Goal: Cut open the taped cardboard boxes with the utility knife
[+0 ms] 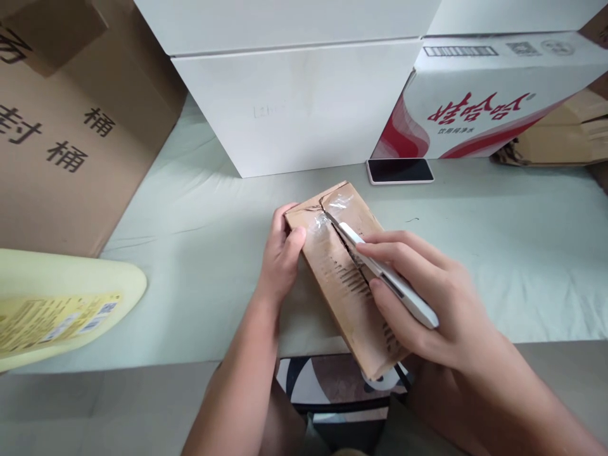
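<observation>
A small brown cardboard box (pixel 327 266) lies tilted at the near edge of the cloth-covered surface. My left hand (pixel 284 250) grips its far left corner, thumb on top and fingers around the side. Between the thumb and fingers of my right hand (pixel 422 291) is a white utility knife (pixel 389 275). Its blade tip touches the seam at the box's far end, where clear tape (pixel 338 202) is wrinkled and a dark slit runs along the middle. The right hand covers part of the box's near right side.
Large white boxes (pixel 304 107) stand at the back, beside a red-and-white carton (pixel 470 107). A phone (pixel 400 171) lies in front of that carton. On the left are a big brown carton (pixel 71 145) and a pale yellow container (pixel 71 272). Another cardboard piece (pixel 555 136) sits at right.
</observation>
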`<control>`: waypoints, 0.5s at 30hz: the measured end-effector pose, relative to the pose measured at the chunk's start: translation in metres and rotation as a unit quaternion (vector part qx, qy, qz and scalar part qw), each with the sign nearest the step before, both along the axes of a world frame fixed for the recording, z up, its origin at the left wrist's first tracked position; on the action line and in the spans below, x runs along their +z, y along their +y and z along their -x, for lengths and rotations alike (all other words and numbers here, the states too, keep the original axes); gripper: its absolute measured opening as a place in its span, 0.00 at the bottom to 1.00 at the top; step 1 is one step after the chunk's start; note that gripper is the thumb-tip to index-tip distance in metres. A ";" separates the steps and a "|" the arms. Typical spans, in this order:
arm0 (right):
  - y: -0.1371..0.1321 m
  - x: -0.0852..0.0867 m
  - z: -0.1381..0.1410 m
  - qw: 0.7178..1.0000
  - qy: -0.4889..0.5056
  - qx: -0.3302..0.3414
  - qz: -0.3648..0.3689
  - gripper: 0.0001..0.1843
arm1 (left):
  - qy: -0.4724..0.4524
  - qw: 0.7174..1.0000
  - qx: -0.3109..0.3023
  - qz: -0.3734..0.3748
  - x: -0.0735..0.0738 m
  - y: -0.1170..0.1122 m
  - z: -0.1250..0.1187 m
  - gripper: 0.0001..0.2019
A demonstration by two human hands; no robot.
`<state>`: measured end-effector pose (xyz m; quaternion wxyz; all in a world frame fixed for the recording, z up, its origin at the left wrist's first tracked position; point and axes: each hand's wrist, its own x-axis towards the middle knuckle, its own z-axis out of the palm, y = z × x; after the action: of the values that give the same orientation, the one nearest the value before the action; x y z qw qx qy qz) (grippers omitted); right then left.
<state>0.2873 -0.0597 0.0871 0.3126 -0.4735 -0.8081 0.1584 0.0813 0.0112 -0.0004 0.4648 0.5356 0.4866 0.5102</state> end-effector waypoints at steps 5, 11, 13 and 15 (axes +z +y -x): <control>0.001 0.001 0.002 1.000 -0.025 -0.009 0.011 0.16 | -0.003 1.000 -0.005 0.006 0.001 0.000 -0.001 0.19; -0.002 -0.003 0.000 1.000 -0.012 -0.017 0.005 0.17 | -0.011 1.000 -0.011 -0.005 -0.001 -0.001 0.000 0.21; -0.004 -0.003 -0.002 1.000 0.021 -0.021 0.003 0.18 | -0.006 1.000 -0.013 -0.006 -0.001 -0.001 0.000 0.20; -0.005 -0.004 -0.002 0.999 0.031 -0.026 0.001 0.19 | -0.002 1.000 -0.014 -0.005 -0.001 -0.001 0.000 0.20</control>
<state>0.2894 -0.0652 0.0833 0.3410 -0.4893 -0.7854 0.1656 0.0812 0.0103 -0.0018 0.4704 0.5439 0.4753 0.5069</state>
